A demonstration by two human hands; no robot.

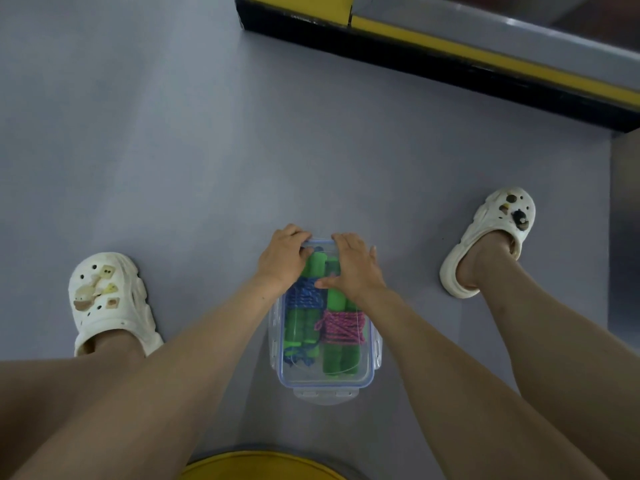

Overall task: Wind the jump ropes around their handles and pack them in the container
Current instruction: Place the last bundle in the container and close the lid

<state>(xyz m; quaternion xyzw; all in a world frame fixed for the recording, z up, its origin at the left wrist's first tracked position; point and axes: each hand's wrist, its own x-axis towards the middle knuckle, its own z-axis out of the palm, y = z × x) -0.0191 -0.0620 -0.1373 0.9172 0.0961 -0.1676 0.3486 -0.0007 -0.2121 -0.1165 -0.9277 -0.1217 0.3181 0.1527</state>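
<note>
Head view: clear container sat on the grey floor between the person's feet, long axis running away from the camera. Clear lid with a blue seal lay on top; near-end latch flap stuck out flat.

Inside, two wound bundles side by side:
- blue rope wrapped round a pair of green handles, left half
- pink rope wrapped round a second green pair, right half, just beside the first and touching or nearly so

Both hands were at the far end of the box. Left hand: fingers curled over the far-left corner of the lid, gripping that edge. Right hand: flat on the lid, fingers straight and reaching to the far rim, thumb stretched left across the middle, pressing down, nothing held. Far latches were hidden under the hands, so whether they were snapped couldn't be told.

Surroundings: white clogs with charms, left one and right one, well apart either side of the box. Black-and-yellow ledge crossed the upper right. Yellow rounded object at the bottom edge, cut off.
</note>
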